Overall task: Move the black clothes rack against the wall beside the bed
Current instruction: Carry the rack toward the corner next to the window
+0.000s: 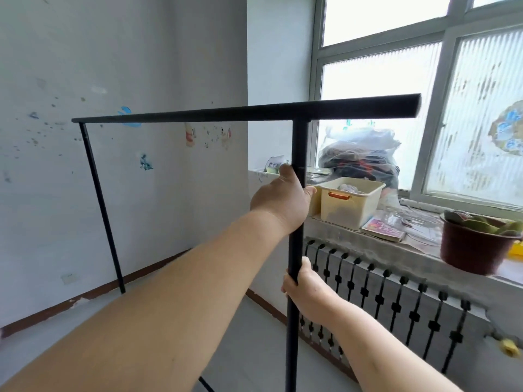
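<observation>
Both forearms reach in: the right hand (304,290) grips the near upright of the black clothes rack (298,165) low, the left hand (283,199) grips it higher. With the rack standing near the wall (113,66), keeping the upright vertical should prevent tipping or hitting the radiator (396,306).

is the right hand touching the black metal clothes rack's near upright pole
Touching. The head view shows the right hand wrapped around the black metal clothes rack's near upright pole, below the left hand, fingers closed on it.
</observation>
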